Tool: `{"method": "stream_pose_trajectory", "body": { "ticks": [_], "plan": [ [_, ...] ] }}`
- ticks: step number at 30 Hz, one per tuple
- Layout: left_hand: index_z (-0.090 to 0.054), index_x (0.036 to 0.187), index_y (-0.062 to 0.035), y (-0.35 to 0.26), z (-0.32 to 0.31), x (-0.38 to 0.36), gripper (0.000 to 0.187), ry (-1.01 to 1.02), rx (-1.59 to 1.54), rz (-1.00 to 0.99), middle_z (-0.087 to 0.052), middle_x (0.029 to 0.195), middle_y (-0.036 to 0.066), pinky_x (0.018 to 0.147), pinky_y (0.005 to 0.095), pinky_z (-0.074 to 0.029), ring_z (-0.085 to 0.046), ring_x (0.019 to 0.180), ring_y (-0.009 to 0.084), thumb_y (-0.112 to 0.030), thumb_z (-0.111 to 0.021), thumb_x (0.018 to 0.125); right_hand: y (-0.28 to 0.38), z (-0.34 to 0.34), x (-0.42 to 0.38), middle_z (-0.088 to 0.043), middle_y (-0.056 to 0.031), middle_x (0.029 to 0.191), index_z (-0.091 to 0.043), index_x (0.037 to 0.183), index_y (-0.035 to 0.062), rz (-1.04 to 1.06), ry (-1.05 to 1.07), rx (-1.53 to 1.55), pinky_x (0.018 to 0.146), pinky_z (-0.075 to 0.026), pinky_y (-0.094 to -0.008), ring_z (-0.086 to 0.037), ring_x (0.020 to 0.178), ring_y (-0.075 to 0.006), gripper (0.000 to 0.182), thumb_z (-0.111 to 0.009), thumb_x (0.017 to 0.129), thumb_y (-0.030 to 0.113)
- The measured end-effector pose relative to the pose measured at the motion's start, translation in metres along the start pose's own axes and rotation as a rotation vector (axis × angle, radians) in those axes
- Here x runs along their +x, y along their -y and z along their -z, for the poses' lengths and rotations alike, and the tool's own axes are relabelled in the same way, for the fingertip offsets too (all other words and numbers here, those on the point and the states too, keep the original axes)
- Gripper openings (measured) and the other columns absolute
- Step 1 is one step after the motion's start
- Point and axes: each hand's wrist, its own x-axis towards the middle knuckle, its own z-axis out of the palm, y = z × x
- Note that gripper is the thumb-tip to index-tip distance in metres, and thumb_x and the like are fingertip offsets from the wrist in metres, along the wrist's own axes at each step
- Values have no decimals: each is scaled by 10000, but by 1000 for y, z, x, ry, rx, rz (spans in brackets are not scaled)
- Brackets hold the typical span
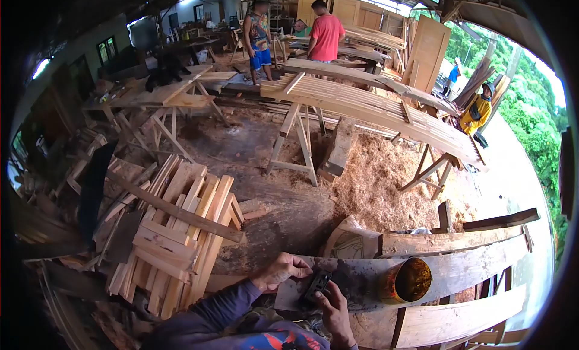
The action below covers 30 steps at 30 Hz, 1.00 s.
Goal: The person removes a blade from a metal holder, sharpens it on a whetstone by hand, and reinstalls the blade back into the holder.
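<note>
The right hand [335, 315] has its thumb and fingers closed on the near end of a dark object [316, 285], which I see held at a slant above the left end of the grey bench [467, 265]. The left hand [281, 273] is just beside the object's far end, fingers curled inward; from my end I cannot tell whether its fingertips meet or pinch something small. Further right on the bench I have an open can [412, 280], its inside stained yellow-brown, well apart from both hands. To the left of the hands my view takes in a pile of lumber [181, 220], with 1 long plank [175, 210] lying slantwise across it. Beyond the bench, shavings [386, 181] are heaped on the floor [265, 199], and a thick beam [339, 148] lies at their left edge. Past that I see a slatted panel [362, 105] resting on 2 trestles. At the back stand 2 people, 1 in a red shirt [327, 31] and 1 in blue shorts [260, 58]. At the right I make out 1 more in a yellow top [476, 114], near green foliage [534, 102].
</note>
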Motion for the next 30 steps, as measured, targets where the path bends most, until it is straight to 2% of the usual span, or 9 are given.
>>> {"method": "stream_pose_trajectory", "body": {
  "ticks": [11,13,14,16,17,19,23,25,30],
  "plan": [
    [-755,1068,10,2,-8,23,240,104,125,71,-743,949,26,794,260,-543,-676,861,97,-177,-825,937,-13,13,-13,-670,-126,1308,-478,1492,-27,-17,-95,-26,990,-520,-320,-643,1154,-177,536,-677,1031,160],
    [-687,1215,28,6,-12,25,357,69,84,46,-728,1035,57,838,271,-571,-686,915,112,-134,-827,929,-12,15,-14,-675,-111,1302,-503,1475,-26,-4,-118,9,982,-514,-304,-634,1142,-154,492,-669,1040,134],
    [-687,1215,28,7,-14,23,357,71,87,48,-728,1035,57,838,271,-571,-686,915,112,-134,-827,929,-9,15,-15,-684,-121,1286,-497,1481,-31,-22,-135,22,977,-528,-319,-655,1132,-175,508,-670,1035,137],
    [-585,1358,35,5,-22,14,509,31,59,43,-704,1117,83,888,285,-588,-694,985,135,-95,-820,925,-8,17,-16,-693,-130,1271,-491,1488,-37,-41,-156,34,971,-542,-335,-675,1123,-196,523,-670,1029,139],
    [-585,1358,35,4,-25,10,509,35,60,47,-704,1117,83,888,285,-588,-694,985,135,-95,-820,925,-10,19,-14,-697,-129,1265,-498,1483,-40,-33,-158,28,976,-542,-335,-678,1122,-195,508,-664,1033,129],
    [-505,1443,58,5,-30,4,699,25,6,58,-688,1171,116,884,271,-573,-680,1048,156,-166,-869,890,-12,22,-12,-702,-128,1259,-505,1479,-43,-28,-168,22,981,-542,-334,-681,1120,-194,493,-657,1038,118],
    [-489,1464,72,23,-17,8,716,137,-29,78,-691,1227,139,943,296,-577,-686,1090,178,-145,-860,892,-17,30,-7,-708,-138,1260,-497,1490,-36,-57,-107,-48,987,-533,-321,-669,1129,-178,513,-671,1039,136],
    [-466,1486,71,17,-19,2,650,145,-99,74,-684,1328,161,990,324,-575,-690,1161,187,-54,-792,937,-23,34,-3,-715,-142,1252,-499,1492,-28,-50,-111,-79,981,-527,-310,-655,1130,-166,518,-678,1040,148],
    [-478,1461,85,17,-12,-2,600,120,-139,63,-678,1345,157,1009,336,-577,-690,1175,192,-28,-768,947,-20,36,1,-722,-176,1250,-487,1504,-41,-69,-62,-165,990,-528,-324,-650,1148,-176,565,-689,1037,205]
  ]
}}
